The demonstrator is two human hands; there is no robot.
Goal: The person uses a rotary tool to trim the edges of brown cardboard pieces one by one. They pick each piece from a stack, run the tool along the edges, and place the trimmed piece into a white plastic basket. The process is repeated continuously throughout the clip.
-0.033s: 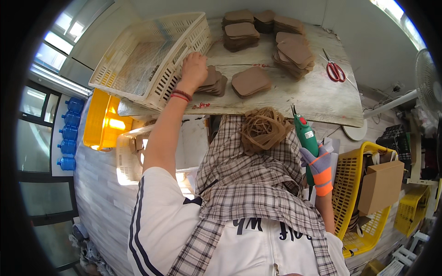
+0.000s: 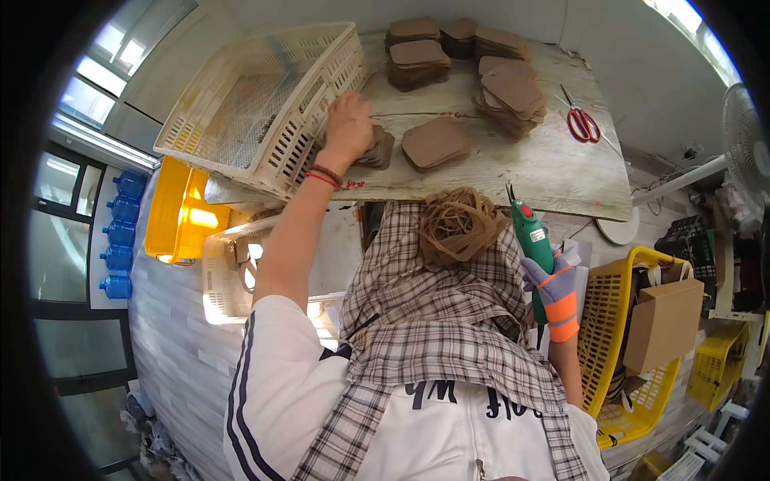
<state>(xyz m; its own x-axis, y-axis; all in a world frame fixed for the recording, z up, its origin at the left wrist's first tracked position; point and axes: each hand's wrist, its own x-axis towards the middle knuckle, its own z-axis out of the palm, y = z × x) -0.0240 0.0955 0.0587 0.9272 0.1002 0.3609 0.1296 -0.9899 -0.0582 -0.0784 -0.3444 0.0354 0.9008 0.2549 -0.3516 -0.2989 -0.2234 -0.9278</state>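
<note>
My bare left hand (image 2: 348, 127), a red bracelet at its wrist, is at the left edge of a small fanned stack of brown rounded flat pieces (image 2: 377, 151). Its fingers curl downward, and what they hold, if anything, is hidden. My right hand (image 2: 553, 290) wears a grey and orange glove and is closed around a green power tool (image 2: 531, 232) with a red button and a slim metal tip pointing toward the table. On my lap, over a plaid apron, lies a tangled bundle of brown strips (image 2: 461, 224). Another short stack of brown pieces (image 2: 435, 144) sits just right of my left hand.
More brown stacks (image 2: 419, 62) stand at the back of the worn table (image 2: 561, 180). Red-handled scissors (image 2: 582, 124) lie at its right. A white plastic crate (image 2: 265, 104) occupies the left end. Yellow baskets (image 2: 597, 337) and a fan (image 2: 746, 148) are to the right.
My left hand has shifted slightly right and toward me, covering more of the small stack. My right hand and the green power tool stay in place.
</note>
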